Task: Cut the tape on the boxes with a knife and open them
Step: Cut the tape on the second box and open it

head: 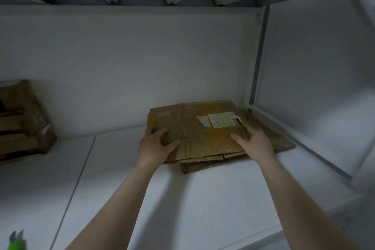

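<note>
Flattened cardboard box point(203, 136) at the back right corner of the white desk point(182, 199), lying on another flat cardboard sheet point(280, 142), left grip point(156, 144) spread flat on its near left edge, right grip point(253, 142) spread flat on its right side, blurred green-handled knife point(17, 239) near left, stacked boxes point(22, 119) far left.

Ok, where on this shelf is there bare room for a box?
The shelf is bare between the left box stack and the flattened cardboard, and in front of it. Crowded: right rear corner, left hand and right hand on the cardboard.

On shelf point(121, 178), flattened boxes point(207, 140) right; box stack point(20, 124) far left
</note>
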